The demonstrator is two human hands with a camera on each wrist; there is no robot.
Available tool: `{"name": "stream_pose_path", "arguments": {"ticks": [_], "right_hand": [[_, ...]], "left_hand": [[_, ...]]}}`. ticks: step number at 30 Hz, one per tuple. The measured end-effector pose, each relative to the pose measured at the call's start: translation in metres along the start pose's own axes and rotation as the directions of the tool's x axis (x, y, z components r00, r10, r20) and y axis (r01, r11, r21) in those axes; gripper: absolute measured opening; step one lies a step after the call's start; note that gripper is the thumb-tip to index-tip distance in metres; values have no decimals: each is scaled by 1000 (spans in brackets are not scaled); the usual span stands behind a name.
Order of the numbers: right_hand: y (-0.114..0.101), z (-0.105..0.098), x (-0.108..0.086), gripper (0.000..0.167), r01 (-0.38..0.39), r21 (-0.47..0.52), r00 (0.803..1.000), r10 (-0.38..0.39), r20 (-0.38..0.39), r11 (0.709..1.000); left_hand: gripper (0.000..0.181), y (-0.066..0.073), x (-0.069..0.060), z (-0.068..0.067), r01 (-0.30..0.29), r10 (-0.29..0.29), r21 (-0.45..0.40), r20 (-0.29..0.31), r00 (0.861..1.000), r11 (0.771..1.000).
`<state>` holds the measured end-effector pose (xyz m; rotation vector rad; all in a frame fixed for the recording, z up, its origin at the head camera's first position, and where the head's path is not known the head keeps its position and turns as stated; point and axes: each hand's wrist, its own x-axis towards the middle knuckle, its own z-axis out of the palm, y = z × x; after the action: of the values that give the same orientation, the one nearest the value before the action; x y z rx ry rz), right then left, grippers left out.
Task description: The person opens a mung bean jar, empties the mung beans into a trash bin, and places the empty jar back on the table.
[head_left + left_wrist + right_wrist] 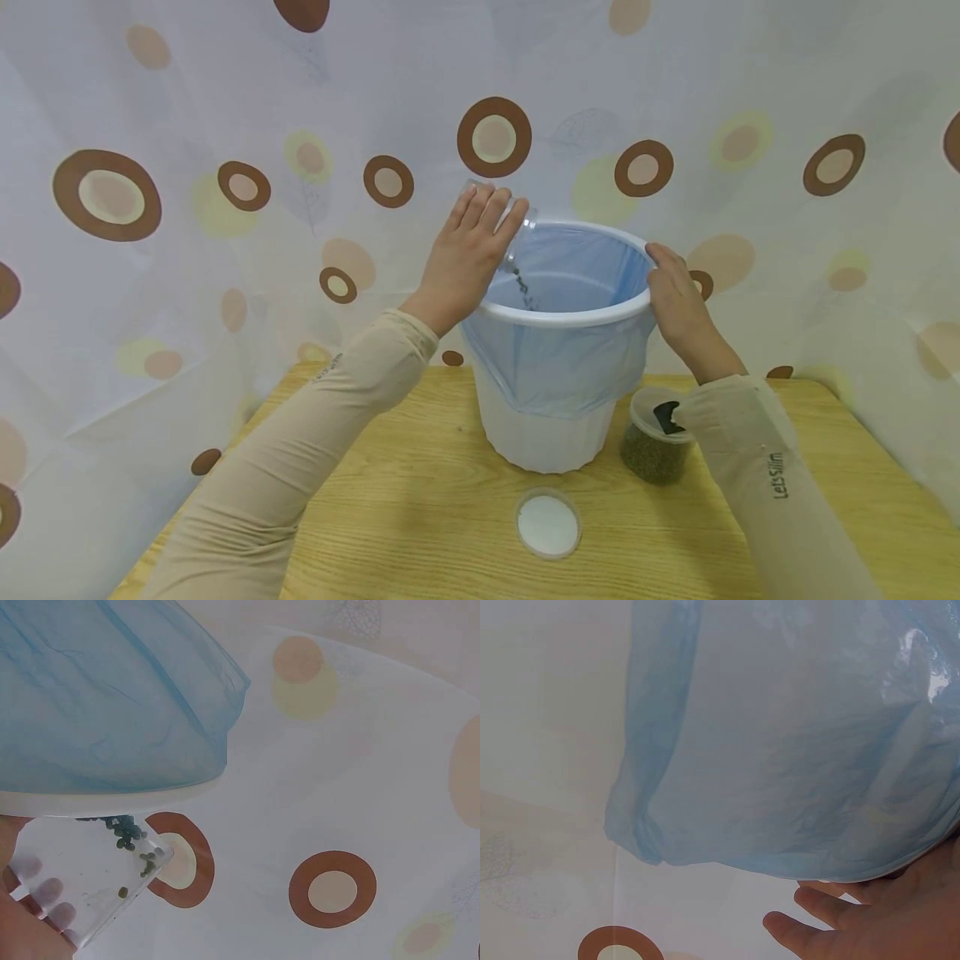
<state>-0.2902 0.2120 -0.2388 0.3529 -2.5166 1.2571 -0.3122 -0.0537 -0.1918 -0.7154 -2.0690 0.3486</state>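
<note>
In the head view my left hand grips a clear plastic jar, tipped over the mouth of a white bin. Dark green pellets fall from the jar into the bin. The left wrist view shows some pellets still inside the transparent jar, with fingers showing through its wall. A blue liner bag is folded over the bin's rim. My right hand rests against the rim's right side; its fingers look loosely extended in the right wrist view.
A lidded tub of dark green granules stands right of the bin, beside my right sleeve. A round white lid lies in front on the wooden table. A patterned curtain hangs close behind the bin.
</note>
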Motion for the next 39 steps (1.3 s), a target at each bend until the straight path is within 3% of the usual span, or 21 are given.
{"name": "stream_pose_path", "arguments": {"ticks": [21,31,39], "right_hand": [[1,1,2,59,16,22,1000,-16,-9,1000],[0,0,0,59,24,22,1000,-24,-7,999],[1,0,0,59,21,21,1000,-21,1,1000]], "left_hand": [[53,-2,3,0,-77,77,35,1,997,996],[52,1,3,0,-136,143,158,-30,989,978],[51,2,3,-1,-166,174,185,-28,984,969]]}}
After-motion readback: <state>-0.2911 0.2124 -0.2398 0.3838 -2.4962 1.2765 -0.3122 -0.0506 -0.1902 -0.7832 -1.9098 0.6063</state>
